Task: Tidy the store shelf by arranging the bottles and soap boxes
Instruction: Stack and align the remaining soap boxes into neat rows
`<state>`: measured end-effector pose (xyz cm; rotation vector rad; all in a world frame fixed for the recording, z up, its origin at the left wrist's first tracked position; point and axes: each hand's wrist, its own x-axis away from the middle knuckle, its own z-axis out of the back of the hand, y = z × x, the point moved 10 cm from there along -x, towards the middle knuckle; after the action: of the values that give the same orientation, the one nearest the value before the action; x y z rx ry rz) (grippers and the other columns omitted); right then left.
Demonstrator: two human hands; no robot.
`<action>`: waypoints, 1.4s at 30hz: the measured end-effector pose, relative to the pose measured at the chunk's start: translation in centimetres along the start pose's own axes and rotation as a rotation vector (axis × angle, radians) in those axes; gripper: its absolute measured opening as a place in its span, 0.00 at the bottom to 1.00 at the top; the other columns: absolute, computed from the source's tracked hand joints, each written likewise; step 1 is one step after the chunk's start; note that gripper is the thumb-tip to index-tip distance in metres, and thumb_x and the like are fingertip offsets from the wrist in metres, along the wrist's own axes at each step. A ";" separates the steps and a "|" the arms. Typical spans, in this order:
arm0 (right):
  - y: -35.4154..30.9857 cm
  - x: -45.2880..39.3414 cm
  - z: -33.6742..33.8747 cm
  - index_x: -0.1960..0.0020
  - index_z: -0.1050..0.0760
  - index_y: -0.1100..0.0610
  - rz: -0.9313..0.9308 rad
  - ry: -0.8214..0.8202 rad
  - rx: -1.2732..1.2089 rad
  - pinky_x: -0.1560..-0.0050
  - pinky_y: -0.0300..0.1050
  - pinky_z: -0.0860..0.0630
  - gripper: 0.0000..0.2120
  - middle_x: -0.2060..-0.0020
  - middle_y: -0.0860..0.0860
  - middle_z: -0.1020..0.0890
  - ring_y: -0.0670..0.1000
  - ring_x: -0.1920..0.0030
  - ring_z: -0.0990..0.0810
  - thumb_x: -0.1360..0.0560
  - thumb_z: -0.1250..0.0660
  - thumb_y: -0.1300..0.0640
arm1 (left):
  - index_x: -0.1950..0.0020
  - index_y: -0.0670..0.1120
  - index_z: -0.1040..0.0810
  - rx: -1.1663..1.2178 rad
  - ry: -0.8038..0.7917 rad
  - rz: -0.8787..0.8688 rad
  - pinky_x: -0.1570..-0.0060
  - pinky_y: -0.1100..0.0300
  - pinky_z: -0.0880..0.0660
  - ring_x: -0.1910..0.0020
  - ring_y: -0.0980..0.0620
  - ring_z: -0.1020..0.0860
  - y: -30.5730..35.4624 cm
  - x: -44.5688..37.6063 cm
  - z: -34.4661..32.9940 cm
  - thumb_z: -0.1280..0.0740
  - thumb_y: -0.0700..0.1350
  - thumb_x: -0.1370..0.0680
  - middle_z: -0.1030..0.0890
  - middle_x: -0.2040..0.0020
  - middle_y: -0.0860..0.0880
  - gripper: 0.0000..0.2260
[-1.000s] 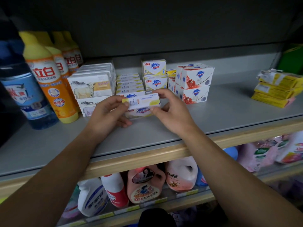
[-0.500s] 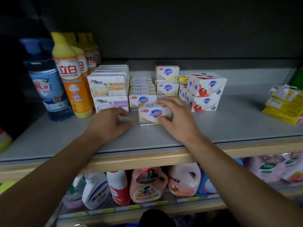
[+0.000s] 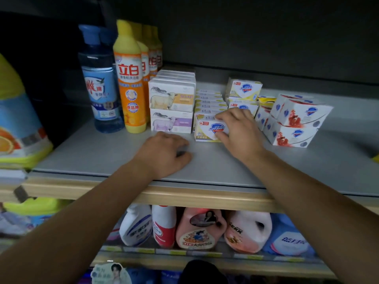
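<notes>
A yellow-and-white Safeguard soap box (image 3: 209,130) stands on the grey shelf (image 3: 102,156), in front of a row of like boxes (image 3: 209,103). My right hand (image 3: 238,128) grips its right end, thumb at the front and fingers over the top. My left hand (image 3: 164,152) rests on the shelf just left of it, fingers loosely curled, holding nothing. Sheep soap boxes (image 3: 172,103) are stacked to the left. Orange dish-soap bottles (image 3: 129,78) and a blue bottle (image 3: 100,83) stand further left. Red-and-white Safeguard boxes (image 3: 295,119) sit on the right.
A large yellow-and-blue detergent bottle (image 3: 16,119) stands at the far left. Two more Safeguard boxes (image 3: 244,95) are stacked behind my right hand. Detergent jugs (image 3: 201,228) fill the shelf below. The wooden shelf edge (image 3: 205,197) runs under my forearms.
The soap box went from held in both hands to standing on the shelf, then back against the row. My left hand let go and rests on the shelf. The view shifted left.
</notes>
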<state>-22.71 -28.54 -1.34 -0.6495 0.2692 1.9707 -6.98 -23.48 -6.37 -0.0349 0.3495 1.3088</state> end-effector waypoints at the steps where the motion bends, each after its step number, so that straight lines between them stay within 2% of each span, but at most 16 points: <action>1: -0.1 -0.4 -0.2 0.34 0.25 0.54 0.002 0.002 0.005 0.40 0.44 0.36 0.20 0.39 0.51 0.25 0.56 0.38 0.32 0.25 0.31 0.53 | 0.33 0.51 0.24 -0.003 -0.005 0.003 0.35 0.51 0.31 0.34 0.46 0.27 -0.1 -0.1 -0.1 0.53 0.67 0.32 0.23 0.33 0.51 0.37; 5: -0.1 -1.0 -0.7 0.37 0.23 0.55 0.014 0.033 0.007 0.40 0.49 0.33 0.19 0.42 0.54 0.23 0.59 0.41 0.30 0.26 0.29 0.54 | 0.32 0.52 0.25 0.026 -0.002 0.028 0.35 0.50 0.31 0.34 0.46 0.29 -0.6 -0.4 -0.3 0.47 0.65 0.30 0.24 0.33 0.51 0.32; 10: -0.1 -0.7 -0.7 0.36 0.23 0.56 0.030 0.062 -0.010 0.40 0.52 0.31 0.19 0.43 0.55 0.23 0.60 0.42 0.29 0.26 0.29 0.55 | 0.32 0.53 0.25 0.045 -0.024 0.033 0.35 0.49 0.32 0.34 0.46 0.29 -0.7 -0.5 -0.4 0.46 0.65 0.31 0.24 0.32 0.53 0.31; 22: 0.4 -1.2 -0.9 0.35 0.23 0.53 -0.022 0.047 -0.022 0.42 0.50 0.31 0.20 0.42 0.52 0.23 0.58 0.42 0.30 0.26 0.30 0.52 | 0.33 0.53 0.25 0.072 -0.036 0.050 0.34 0.50 0.33 0.34 0.48 0.29 -0.9 -0.5 -0.6 0.46 0.66 0.31 0.24 0.33 0.53 0.31; 28: 1.3 -0.6 -0.4 0.30 0.28 0.54 -0.059 0.042 -0.077 0.38 0.49 0.32 0.29 0.36 0.53 0.26 0.57 0.38 0.31 0.29 0.28 0.48 | 0.33 0.54 0.25 0.096 -0.036 0.066 0.34 0.49 0.33 0.34 0.47 0.30 -1.0 -0.4 -0.5 0.45 0.67 0.31 0.24 0.33 0.53 0.31; 33: 1.4 0.9 -0.1 0.28 0.31 0.54 -0.089 -0.003 -0.104 0.37 0.48 0.34 0.30 0.34 0.52 0.28 0.57 0.35 0.31 0.27 0.30 0.47 | 0.34 0.53 0.24 0.099 -0.033 0.078 0.34 0.49 0.32 0.34 0.46 0.29 -0.9 -0.2 -0.1 0.44 0.66 0.31 0.23 0.34 0.52 0.31; 37: 3.4 3.1 1.4 0.27 0.34 0.52 -0.163 -0.040 -0.172 0.32 0.50 0.35 0.29 0.31 0.51 0.30 0.57 0.31 0.33 0.25 0.33 0.45 | 0.37 0.50 0.22 0.115 -0.012 0.068 0.38 0.50 0.29 0.38 0.46 0.26 -0.5 0.1 0.4 0.42 0.64 0.30 0.20 0.38 0.49 0.28; 42: 8.3 7.3 1.4 0.27 0.33 0.51 -0.270 -0.255 -0.095 0.31 0.47 0.37 0.27 0.29 0.52 0.31 0.55 0.29 0.35 0.22 0.38 0.40 | 0.40 0.48 0.20 0.140 0.111 0.062 0.46 0.51 0.24 0.45 0.46 0.21 0.1 0.4 2.0 0.31 0.53 0.25 0.18 0.43 0.47 0.16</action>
<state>-33.07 -26.31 -4.89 -0.4612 -0.0669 1.7887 -6.52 -22.60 -4.61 0.0217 0.5396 1.3435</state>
